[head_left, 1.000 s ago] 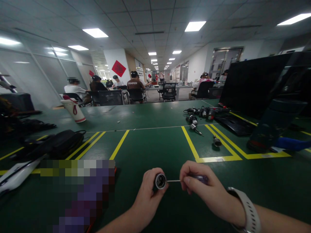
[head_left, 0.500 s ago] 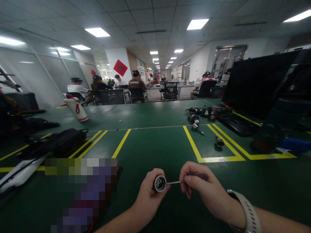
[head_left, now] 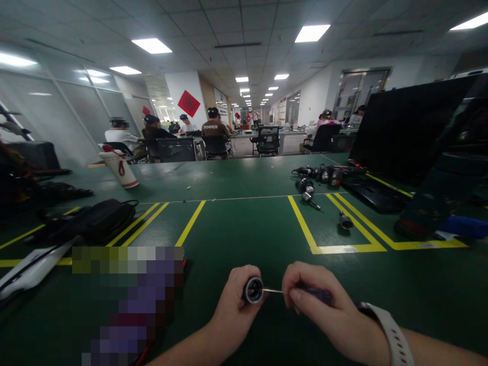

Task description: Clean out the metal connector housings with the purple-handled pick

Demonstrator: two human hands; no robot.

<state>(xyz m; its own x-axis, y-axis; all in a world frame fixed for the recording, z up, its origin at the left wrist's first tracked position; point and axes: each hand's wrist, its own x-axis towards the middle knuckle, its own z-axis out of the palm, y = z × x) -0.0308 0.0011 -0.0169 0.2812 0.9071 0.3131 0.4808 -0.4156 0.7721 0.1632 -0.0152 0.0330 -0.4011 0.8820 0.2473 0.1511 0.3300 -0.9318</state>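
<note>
My left hand (head_left: 235, 301) holds a dark tube (head_left: 254, 290). Beside it, my right hand (head_left: 331, 316) grips a screwdriver (head_left: 321, 294) aimed at the tube.

Brown shirt (head_left: 214, 128): "PUMPKIN", pale capitals across the back of a seated person, far, left of centre.
Red diamond sign (head_left: 188, 103): on the white pillar (head_left: 173, 86), far left; dark marking unreadable.
Wall board (head_left: 220, 102): far; print too small to read.

Left fingers (head_left: 247, 271) curl in a grip, right fingers (head_left: 291, 277) pinched against thumb (head_left: 303, 300).
</note>
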